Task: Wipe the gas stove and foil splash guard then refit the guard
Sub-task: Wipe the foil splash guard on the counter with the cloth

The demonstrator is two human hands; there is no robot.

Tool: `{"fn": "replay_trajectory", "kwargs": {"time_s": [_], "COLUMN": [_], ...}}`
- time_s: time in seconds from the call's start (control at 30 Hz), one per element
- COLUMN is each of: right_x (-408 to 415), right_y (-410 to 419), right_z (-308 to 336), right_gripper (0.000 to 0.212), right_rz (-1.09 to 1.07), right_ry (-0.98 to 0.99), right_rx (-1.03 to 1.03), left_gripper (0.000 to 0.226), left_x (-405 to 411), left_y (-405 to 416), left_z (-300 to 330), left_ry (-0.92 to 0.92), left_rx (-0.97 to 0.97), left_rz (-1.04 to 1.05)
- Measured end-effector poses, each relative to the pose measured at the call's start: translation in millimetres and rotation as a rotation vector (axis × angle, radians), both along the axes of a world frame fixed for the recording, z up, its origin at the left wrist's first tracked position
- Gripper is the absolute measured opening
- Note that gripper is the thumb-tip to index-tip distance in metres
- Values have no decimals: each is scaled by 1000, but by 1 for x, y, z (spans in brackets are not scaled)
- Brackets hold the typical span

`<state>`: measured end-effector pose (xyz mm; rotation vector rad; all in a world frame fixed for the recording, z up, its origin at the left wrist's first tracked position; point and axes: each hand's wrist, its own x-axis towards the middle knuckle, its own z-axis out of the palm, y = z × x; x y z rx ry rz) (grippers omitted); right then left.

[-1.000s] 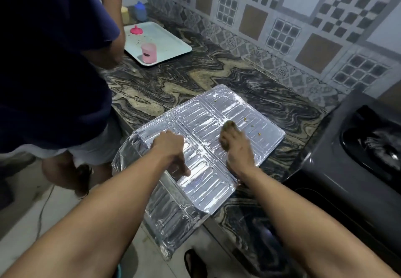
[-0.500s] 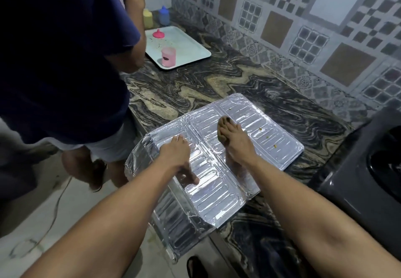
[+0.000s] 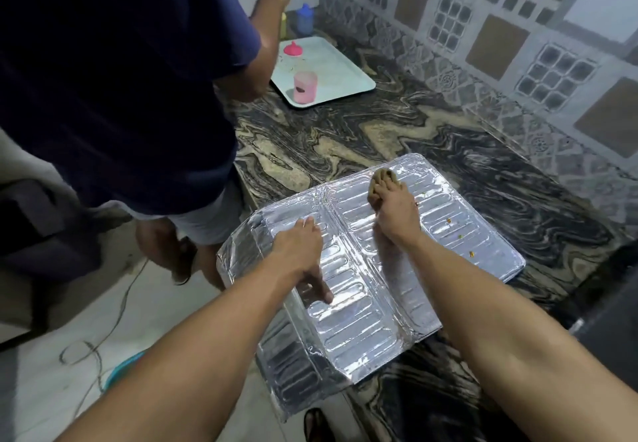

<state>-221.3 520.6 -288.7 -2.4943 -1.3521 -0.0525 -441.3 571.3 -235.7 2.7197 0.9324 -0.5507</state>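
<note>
Foil splash guard point(image 3: 359, 303) lies opened flat on the marbled countertop point(image 3: 397, 137), ribbed face up; its near-left panel hangs folded down over the counter edge. Everything below is placed relative to the guard.

Second person in a dark blue shirt point(image 3: 114, 72) stands to the guard's left, at the counter edge, one arm raised with something green in the hand — too cropped to identify.

Gas stove point(image 3: 618, 307) sits just right of the guard, only its dark corner in frame.

White tray point(image 3: 340, 72) is well beyond the guard's far-left side, against the tiled wall end of the counter. A pink cup point(image 3: 305, 86) stands upright on it, with a pink lid point(image 3: 293, 50) behind the cup. A blue bottle point(image 3: 305, 19) stands past the tray.

Left hand point(image 3: 299, 251) presses palm-down on the guard's left panel, fingers spread, thumb out toward the near edge — flat, gripping nothing.

Right hand point(image 3: 393, 210) reaches across the centre fold to the guard's far edge, fingers pinning a brownish scrub pad point(image 3: 377, 189) against the foil.

Small yellow crumbs point(image 3: 471, 253) dot the guard's right panel, apart from both hands.
</note>
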Motion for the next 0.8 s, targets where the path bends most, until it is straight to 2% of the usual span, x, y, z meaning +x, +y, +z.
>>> {"fn": "replay_trajectory", "kwargs": {"time_s": [0.07, 0.1, 0.2, 0.27, 0.4, 0.53, 0.63, 0.73, 0.8], "right_x": [-4, -16, -63, -71, -27, 33, 47, 33, 14], "right_y": [10, 18, 34, 38, 28, -5, -30, -28, -24], "right_z": [8, 11, 13, 11, 7, 16, 40, 64, 84], "right_gripper": [43, 42, 42, 40, 38, 33, 27, 25, 23], "right_rz": [-122, -81, 388, 505, 187, -349, -622, -699, -688], "right_ry": [30, 66, 156, 169, 200, 187, 268, 434, 649], "right_rx": [-30, -18, 58, 97, 100, 32, -16, 194, 434], "left_gripper": [114, 112, 107, 105, 117, 126, 118, 100, 103], "left_x": [1, 1, 5, 5, 3, 1, 0, 1, 2], "left_y": [0, 0, -1, 0, 0, 1, 1, 2, 1], "left_z": [0, 1, 5, 4, -1, -3, -6, -1, 2], "left_ry": [4, 8, 15, 12, 25, 37, 40, 30, 26], "left_rx": [6, 4, 9, 15, 7, 7, 12, -24, -38], "left_rz": [-4, -5, 0, 17, 3, -21, -17, 0, -2]}}
